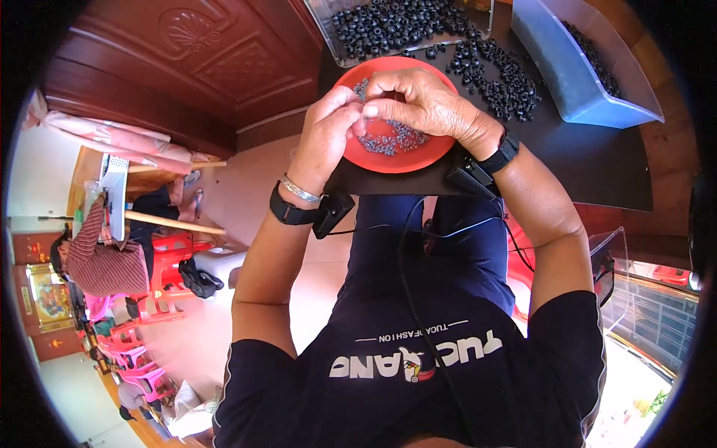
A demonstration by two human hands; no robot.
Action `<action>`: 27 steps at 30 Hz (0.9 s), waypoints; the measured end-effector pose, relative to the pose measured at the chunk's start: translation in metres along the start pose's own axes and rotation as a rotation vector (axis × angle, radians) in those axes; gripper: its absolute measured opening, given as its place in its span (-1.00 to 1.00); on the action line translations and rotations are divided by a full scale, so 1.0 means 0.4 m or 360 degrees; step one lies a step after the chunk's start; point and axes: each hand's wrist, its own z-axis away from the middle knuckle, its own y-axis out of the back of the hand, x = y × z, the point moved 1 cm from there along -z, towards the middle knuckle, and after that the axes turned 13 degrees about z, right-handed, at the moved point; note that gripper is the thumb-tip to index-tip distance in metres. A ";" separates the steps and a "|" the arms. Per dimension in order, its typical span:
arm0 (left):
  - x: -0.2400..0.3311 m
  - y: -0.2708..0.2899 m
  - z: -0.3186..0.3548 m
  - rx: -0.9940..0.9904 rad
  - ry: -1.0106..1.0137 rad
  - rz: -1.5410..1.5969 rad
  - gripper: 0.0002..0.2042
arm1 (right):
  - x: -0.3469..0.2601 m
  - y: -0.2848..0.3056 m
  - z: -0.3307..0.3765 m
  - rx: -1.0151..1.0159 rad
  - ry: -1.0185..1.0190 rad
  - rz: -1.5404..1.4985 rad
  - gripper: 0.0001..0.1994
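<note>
Now, bits [392, 143]: small and grey, loose in the red plate [399, 164], most of them on my body's side of my meeting fingertips and off to the right; a smaller patch shows just beyond.
Spread: its long run goes sideways, left to right, under my right palm; single bits are too tiny for me to read an axis.
Right hand [429, 104]: nearer to most of the bits, arching over them, thumb and forefinger curled toward the left.
Left hand [328, 134]: in from the plate's left rim, fingers bent, just beside the left end of the spread.
Fingertips: both sets drawn close together over the plate's left half; whether they pinch a bit between them, I can't tell.
Drop: as I judge it, any reach for more turns on going down and toward me; how high my fingers hang, I can't say.
Beads [508, 93]: black, heaped on the table [597, 164] beyond the plate and to its right, well apart from my fingertips.
</note>
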 end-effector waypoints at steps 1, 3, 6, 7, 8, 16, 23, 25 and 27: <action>0.000 0.000 0.000 -0.0008 -0.0029 -0.0044 -0.81 | 0.001 0.001 0.000 0.0003 0.0000 0.0001 -0.80; 0.003 -0.002 -0.002 -0.0018 -0.0058 -0.0089 -0.81 | 0.005 0.001 -0.001 -0.0025 0.0005 0.0091 -0.79; 0.003 -0.002 -0.003 0.0006 -0.0100 -0.0123 -0.82 | 0.006 -0.003 0.000 0.0047 0.0063 0.0045 -0.83; 0.001 -0.002 -0.004 0.0039 -0.0101 -0.0121 -0.82 | 0.005 -0.004 -0.001 0.0047 0.0067 0.0044 -0.83; -0.001 -0.002 -0.004 0.0072 -0.0103 -0.0119 -0.82 | 0.003 -0.004 -0.001 0.0085 0.0100 0.0067 -0.84; 0.012 -0.018 -0.004 0.0198 0.0002 0.0128 -0.80 | 0.003 -0.012 -0.002 0.0217 0.0189 0.0298 -0.84; 0.019 -0.012 -0.009 0.0092 0.0054 0.0102 -0.75 | 0.002 -0.012 0.000 0.0344 0.0276 0.0398 -0.86; 0.024 -0.015 -0.008 0.0114 0.0037 0.0044 -0.76 | -0.001 -0.010 0.002 0.0348 0.0271 0.0401 -0.86; 0.022 -0.018 -0.008 0.0132 0.0020 -0.0013 -0.76 | 0.002 -0.007 0.005 0.0275 0.0089 0.0298 -0.87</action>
